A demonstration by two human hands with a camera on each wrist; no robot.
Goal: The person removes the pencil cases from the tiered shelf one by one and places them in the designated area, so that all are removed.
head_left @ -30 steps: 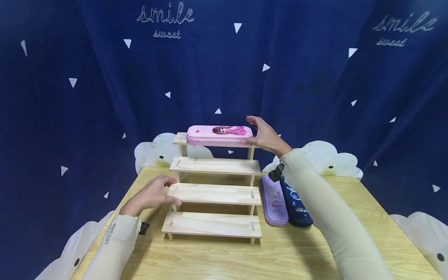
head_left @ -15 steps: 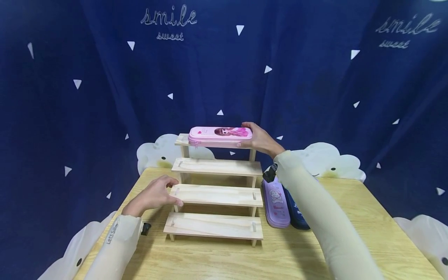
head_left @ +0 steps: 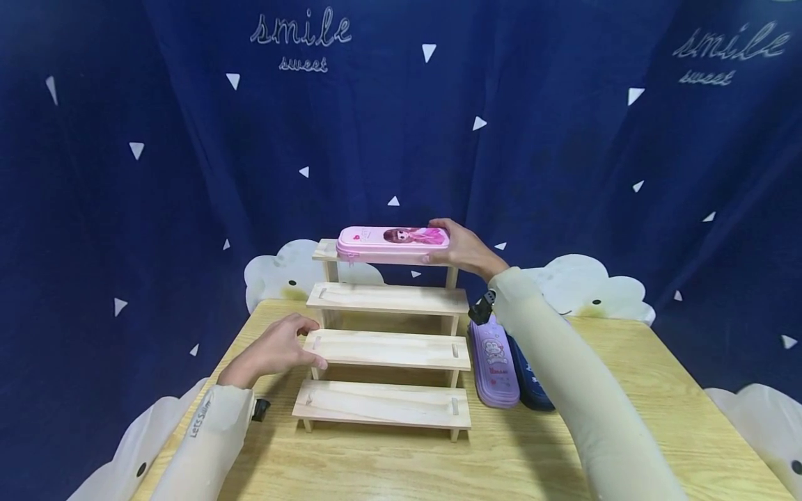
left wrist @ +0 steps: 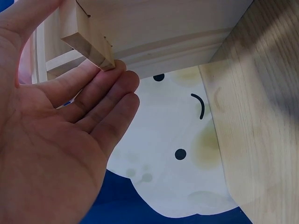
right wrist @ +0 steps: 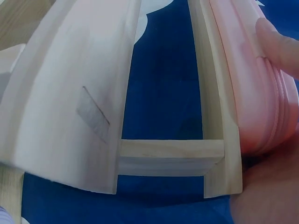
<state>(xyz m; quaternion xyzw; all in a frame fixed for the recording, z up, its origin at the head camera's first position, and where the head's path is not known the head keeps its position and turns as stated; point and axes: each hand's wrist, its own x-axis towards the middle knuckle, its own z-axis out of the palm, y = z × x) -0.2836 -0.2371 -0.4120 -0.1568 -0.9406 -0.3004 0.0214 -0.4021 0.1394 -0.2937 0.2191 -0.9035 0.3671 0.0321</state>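
A pink pencil case (head_left: 370, 243) with a doll picture on its lid lies lengthwise on the top step of a four-tier wooden display rack (head_left: 388, 299). My right hand (head_left: 466, 249) grips the case's right end, thumb in front and fingers behind. In the right wrist view, the thumb (right wrist: 280, 46) presses the pink side of the case, which sits along the top board. At the left end of the second step from the bottom, my left hand (head_left: 278, 348) holds the board between thumb and fingers. The left wrist view shows the fingertips of that hand (left wrist: 60, 126) against the wood.
To the right of the rack, a purple pencil case (head_left: 495, 365) lies beside a dark blue pencil case (head_left: 532, 383), partly hidden by the right sleeve. All stand on a light wood table (head_left: 376, 466). A dark blue curtain (head_left: 376, 125) hangs behind.
My right hand has moved left and closed its fingers onto the right end of the pink pencil case. The left hand stays on the rack.
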